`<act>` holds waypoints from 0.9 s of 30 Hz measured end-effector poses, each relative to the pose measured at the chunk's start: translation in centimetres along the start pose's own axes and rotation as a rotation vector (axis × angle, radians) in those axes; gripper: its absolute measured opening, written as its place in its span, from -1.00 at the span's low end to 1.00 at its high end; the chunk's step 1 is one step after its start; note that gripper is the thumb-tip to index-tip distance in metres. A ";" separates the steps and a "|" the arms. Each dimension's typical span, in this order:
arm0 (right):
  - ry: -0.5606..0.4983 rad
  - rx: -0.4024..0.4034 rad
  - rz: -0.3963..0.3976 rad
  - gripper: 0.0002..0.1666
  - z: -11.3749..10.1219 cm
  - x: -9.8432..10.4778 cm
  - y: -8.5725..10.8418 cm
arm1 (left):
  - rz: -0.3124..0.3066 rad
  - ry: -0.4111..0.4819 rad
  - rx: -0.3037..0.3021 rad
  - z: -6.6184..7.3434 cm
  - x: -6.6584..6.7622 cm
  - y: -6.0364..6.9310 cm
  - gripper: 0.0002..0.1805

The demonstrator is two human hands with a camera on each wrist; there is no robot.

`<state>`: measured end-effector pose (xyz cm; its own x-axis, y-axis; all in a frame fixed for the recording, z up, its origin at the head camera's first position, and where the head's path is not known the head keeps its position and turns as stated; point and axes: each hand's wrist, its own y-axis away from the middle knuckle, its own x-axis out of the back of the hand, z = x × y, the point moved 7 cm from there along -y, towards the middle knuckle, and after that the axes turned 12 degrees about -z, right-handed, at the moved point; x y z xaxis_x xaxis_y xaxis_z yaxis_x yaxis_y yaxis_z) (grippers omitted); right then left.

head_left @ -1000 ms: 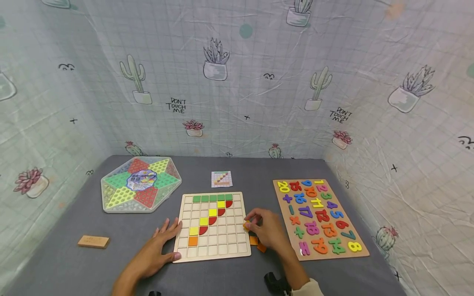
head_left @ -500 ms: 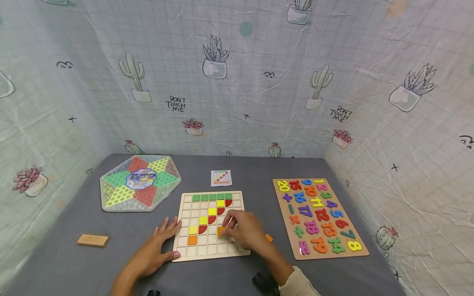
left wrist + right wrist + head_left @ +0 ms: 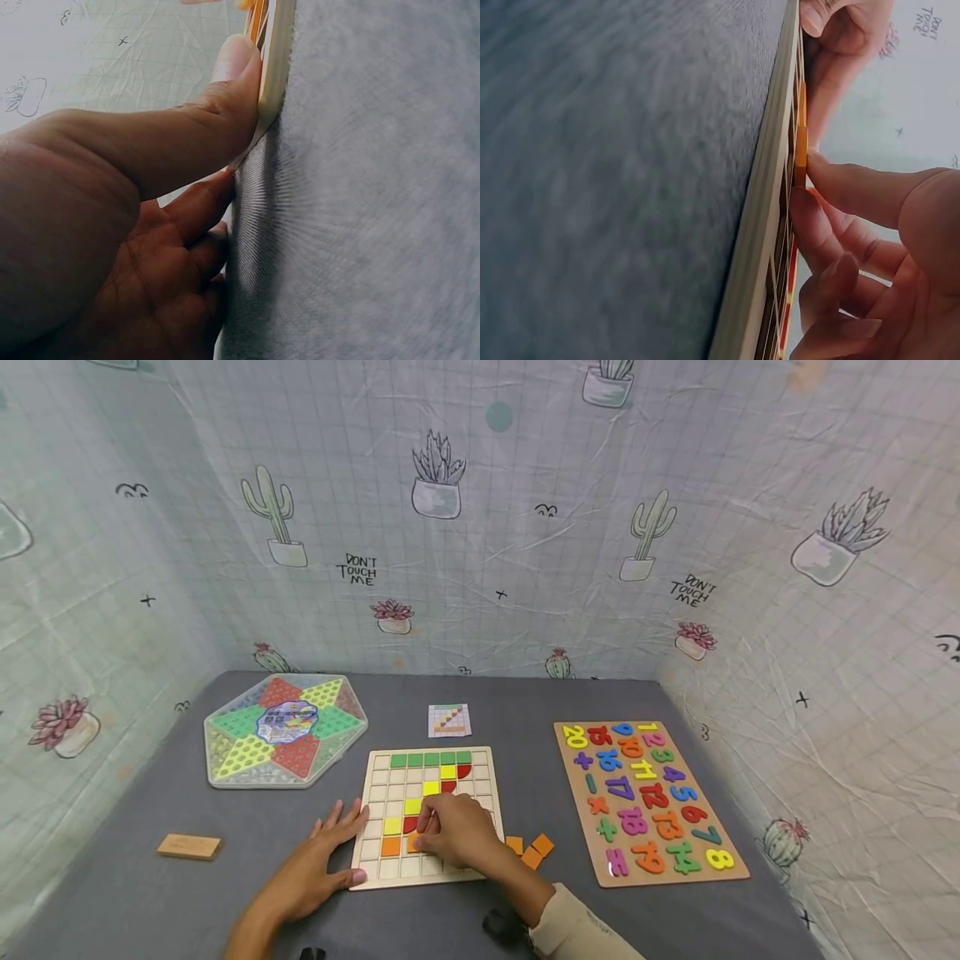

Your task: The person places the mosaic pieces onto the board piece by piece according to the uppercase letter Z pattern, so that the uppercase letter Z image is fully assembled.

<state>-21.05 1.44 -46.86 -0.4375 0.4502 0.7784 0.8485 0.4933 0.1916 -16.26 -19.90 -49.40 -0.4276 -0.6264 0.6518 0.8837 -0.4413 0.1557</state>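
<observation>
A wooden grid board (image 3: 371, 865) lies in the middle of the table, bearing a row of green squares (image 3: 431, 759), a diagonal of yellow squares (image 3: 393, 826) with red rounded pieces (image 3: 464, 771), and an orange square (image 3: 391, 846) lower left. My left hand (image 3: 317, 862) rests along the board's left side, fingers spread; the left wrist view shows its thumb (image 3: 236, 64) against the board's edge. Over the board, my right hand (image 3: 459, 833) pinches an orange square tile (image 3: 801, 157) between thumb and finger, right beside the placed orange one. Its fingers cover part of the red and yellow diagonal.
Loose orange tiles (image 3: 533, 857) lie just right of the board. Beyond them is a number puzzle board (image 3: 611, 872). A small pattern card (image 3: 448, 721) is behind the grid, a hexagonal star-board box (image 3: 287, 731) back left, a wooden block (image 3: 189, 847) at left.
My right hand has carried an orange tile from the board's right side leftward across the grid, to beside the placed orange square. The left hand has stayed put.
</observation>
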 end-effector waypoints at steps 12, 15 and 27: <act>0.012 0.026 -0.008 -0.73 -0.6 -0.6 -0.2 | 0.007 -0.013 -0.019 0.2 0.0 -0.1 0.02; -0.011 0.036 -0.025 -0.77 -0.3 -0.3 0.0 | 0.000 -0.016 -0.011 0.1 -0.2 -0.1 0.02; -0.268 -0.014 -0.007 -0.80 3.7 2.1 2.4 | -0.009 0.009 -0.003 -0.2 -0.1 -0.1 0.03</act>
<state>-21.01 6.33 -46.91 -0.5047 0.6287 0.5917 0.8485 0.4876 0.2057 -16.34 -19.90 -49.65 -0.4377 -0.6281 0.6433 0.8790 -0.4495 0.1592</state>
